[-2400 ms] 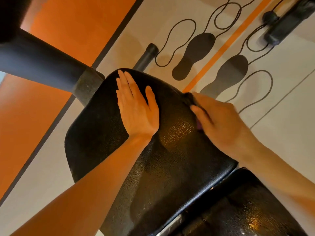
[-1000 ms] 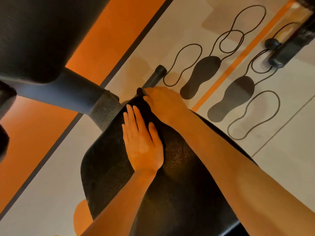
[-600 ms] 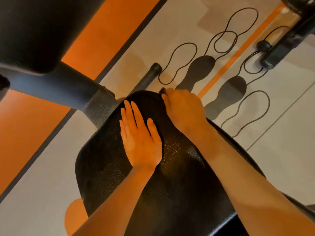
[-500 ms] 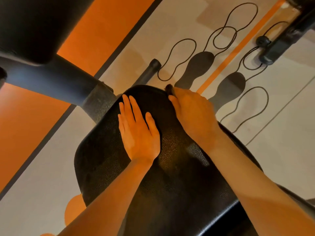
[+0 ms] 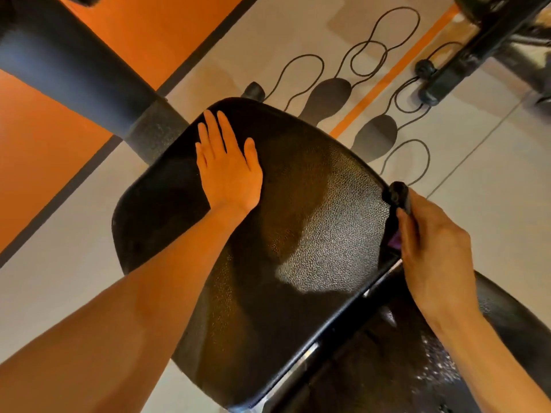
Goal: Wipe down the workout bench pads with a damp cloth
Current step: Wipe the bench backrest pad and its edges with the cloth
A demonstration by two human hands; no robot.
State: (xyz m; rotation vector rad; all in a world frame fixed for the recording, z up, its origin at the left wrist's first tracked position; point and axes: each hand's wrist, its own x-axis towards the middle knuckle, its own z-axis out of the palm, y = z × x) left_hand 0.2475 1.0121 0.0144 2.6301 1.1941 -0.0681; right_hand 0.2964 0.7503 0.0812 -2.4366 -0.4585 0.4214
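Black pebbled bench pad (image 5: pixel 298 234), orange-striped floor (image 5: pixel 179 31)

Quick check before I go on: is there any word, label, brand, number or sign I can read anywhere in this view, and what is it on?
No readable text: no word, brand, label or number shows on the seat pad, the second pad, the cloth or the frame tube.
Only signs: footprint markings on the floor, without lettering.
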